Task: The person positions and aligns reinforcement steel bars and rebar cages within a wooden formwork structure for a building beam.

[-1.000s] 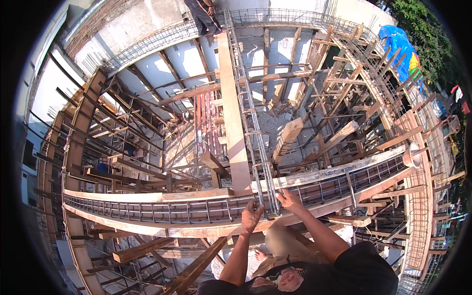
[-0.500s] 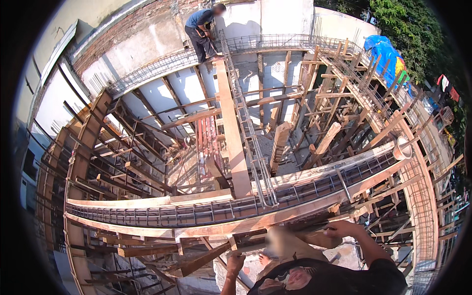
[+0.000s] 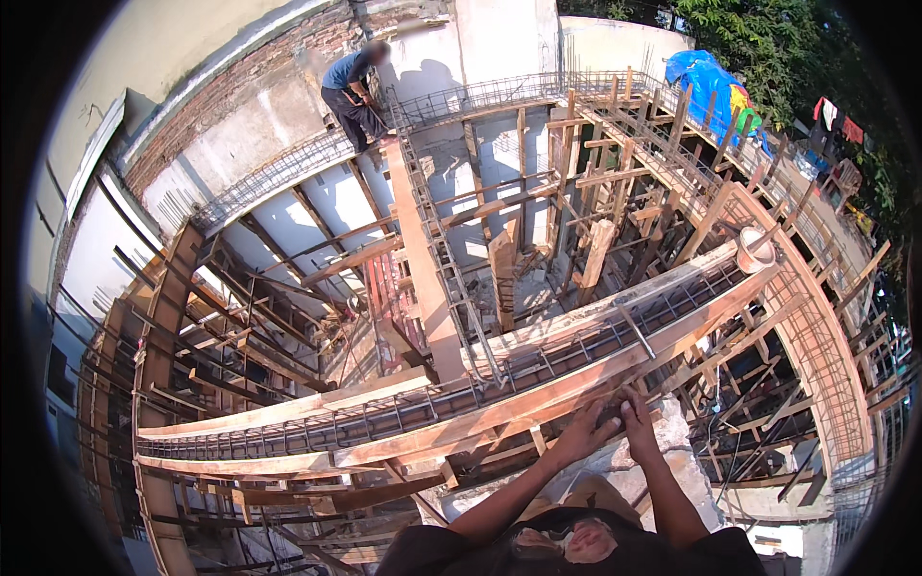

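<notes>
Neither grip visibly clasps anything: the left hand point(image 3: 588, 431) and the right hand point(image 3: 638, 428) are close together with fingers forward, and whether something small is pinched between them cannot be told. They hover over the person's lap, just short of the near side board point(image 3: 413, 444) of a long formwork trough, possibly touching its edge. Inside that trough, a steel cage point(image 3: 370, 422) runs lengthwise, flanked by boards presumably to keep it within a straight channel. A short bar point(image 3: 637, 332) crosses from one side to the other, perhaps to stop the walls spreading. Beyond, a slender rebar cage point(image 3: 442, 252) reaches from the far wall, its near end resting across the trough, apparently so that both ends have support. Alongside it lies a broad plank point(image 3: 420, 259), which seems to serve as a walkway or base. At the trough's right end sits a pale bucket point(image 3: 756, 251), likely parked there because the corner is wide. Farther off, a co-worker point(image 3: 352, 96) bends over the slender cage's far end, and a blue tarp point(image 3: 701, 86) covers something at upper right. No lettering is readable; the person's dark shirt point(image 3: 672, 555) carries only a picture print.
</notes>
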{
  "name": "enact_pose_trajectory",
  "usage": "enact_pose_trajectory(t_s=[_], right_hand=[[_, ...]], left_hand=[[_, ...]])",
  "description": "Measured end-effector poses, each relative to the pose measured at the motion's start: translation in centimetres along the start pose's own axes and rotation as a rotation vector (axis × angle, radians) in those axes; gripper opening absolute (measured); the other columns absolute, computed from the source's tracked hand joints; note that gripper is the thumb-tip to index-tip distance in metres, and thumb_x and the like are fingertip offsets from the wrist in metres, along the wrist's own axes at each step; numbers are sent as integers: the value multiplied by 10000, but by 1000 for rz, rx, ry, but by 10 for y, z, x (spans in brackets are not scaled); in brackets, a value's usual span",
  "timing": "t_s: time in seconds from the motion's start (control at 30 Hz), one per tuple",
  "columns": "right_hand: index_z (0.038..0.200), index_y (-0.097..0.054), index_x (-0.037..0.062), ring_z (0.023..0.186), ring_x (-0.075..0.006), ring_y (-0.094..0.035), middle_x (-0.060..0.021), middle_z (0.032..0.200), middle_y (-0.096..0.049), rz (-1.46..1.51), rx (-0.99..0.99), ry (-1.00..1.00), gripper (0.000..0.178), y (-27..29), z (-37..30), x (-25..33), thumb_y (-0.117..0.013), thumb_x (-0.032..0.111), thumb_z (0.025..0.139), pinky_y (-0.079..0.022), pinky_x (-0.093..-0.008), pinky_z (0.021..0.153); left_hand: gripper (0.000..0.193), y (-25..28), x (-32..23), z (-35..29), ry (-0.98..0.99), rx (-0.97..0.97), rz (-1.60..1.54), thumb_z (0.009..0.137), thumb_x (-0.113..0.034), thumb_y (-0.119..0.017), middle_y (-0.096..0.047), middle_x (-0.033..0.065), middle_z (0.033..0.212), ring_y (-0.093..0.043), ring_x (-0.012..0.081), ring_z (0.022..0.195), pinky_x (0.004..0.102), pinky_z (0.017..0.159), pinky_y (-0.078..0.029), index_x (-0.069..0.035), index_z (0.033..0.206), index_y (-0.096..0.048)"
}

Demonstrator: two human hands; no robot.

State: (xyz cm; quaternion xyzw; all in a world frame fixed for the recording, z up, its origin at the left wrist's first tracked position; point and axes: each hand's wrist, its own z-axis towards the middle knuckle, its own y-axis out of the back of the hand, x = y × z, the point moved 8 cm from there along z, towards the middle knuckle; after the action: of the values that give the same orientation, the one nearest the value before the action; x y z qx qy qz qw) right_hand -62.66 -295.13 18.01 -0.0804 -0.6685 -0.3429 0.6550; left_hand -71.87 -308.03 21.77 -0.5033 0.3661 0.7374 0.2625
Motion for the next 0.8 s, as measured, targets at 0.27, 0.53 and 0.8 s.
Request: enact_pose_trajectory(t_s=[0.27, 0.53, 0.8], right_hand=[[1133, -656, 71, 842, -226, -694, -118, 925, -700, -170, 24, -642, 301, 116, -190, -188, -598, 293, 939, -544, -348, 751], [1044, -710, 101, 933, -357, -692, -170, 918, -726, -564, 360, -1001, 355, 177, -504, -337, -652, 398, 858, -542, -448, 820], [1272, -605, 168, 647, -222, -598, -76, 857, -589, 606, -486, -1179, 393, 207, -508, -333, -636, 143, 882, -536, -384, 580]], left_hand=[[576, -20, -23, 23, 230, 184, 348, 853, -464, -671, -642, 248, 1117, -673, 399, 918, 490, 827, -527, -3, 1192, -609], [458, -75, -11, 53, 429, 441, 914, 821, -466, -662, -666, 218, 988, -675, 362, 899, 471, 749, -536, -47, 1006, -690], [286, -71, -10, 40, 325, 437, 998, 843, -318, -614, -683, 170, 908, -693, 302, 872, 442, 731, -541, -94, 992, -712]])
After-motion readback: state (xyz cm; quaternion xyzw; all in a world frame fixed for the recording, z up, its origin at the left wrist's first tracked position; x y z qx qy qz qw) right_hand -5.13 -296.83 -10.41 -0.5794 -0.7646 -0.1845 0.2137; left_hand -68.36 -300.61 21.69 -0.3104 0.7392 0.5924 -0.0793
